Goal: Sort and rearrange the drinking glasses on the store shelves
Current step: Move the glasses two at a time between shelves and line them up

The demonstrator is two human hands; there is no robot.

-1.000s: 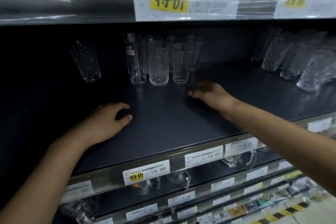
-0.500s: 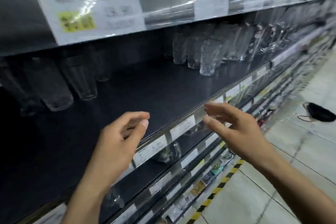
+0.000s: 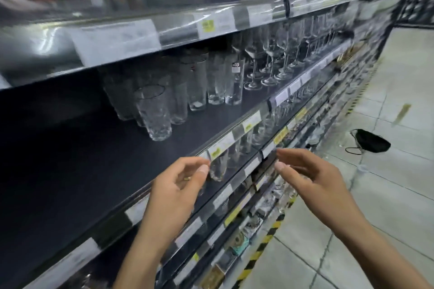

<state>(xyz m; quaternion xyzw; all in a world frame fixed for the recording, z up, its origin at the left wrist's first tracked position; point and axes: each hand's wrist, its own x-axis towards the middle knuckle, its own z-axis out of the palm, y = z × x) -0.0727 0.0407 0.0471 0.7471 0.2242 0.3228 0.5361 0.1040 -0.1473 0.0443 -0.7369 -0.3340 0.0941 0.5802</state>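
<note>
A dark store shelf runs away to the right. On it stands a textured tumbler in front of a cluster of tall clear glasses, and further right several stemmed wine glasses in a row. My left hand hovers in front of the shelf's front edge, fingers loosely curled, holding nothing. My right hand hangs out over the aisle to the right, fingers extended and relaxed, also holding nothing. Both hands are well short of the glasses.
Price labels line the shelf edges. Lower shelves hold more glassware and small goods. The shelf above overhangs closely. A black bag lies on the tiled floor, beside a yellow-black floor stripe.
Both hands left the shelf surface and drew back to its front edge. The view swung right along the aisle, bringing the tall glasses and wine glasses closer.
</note>
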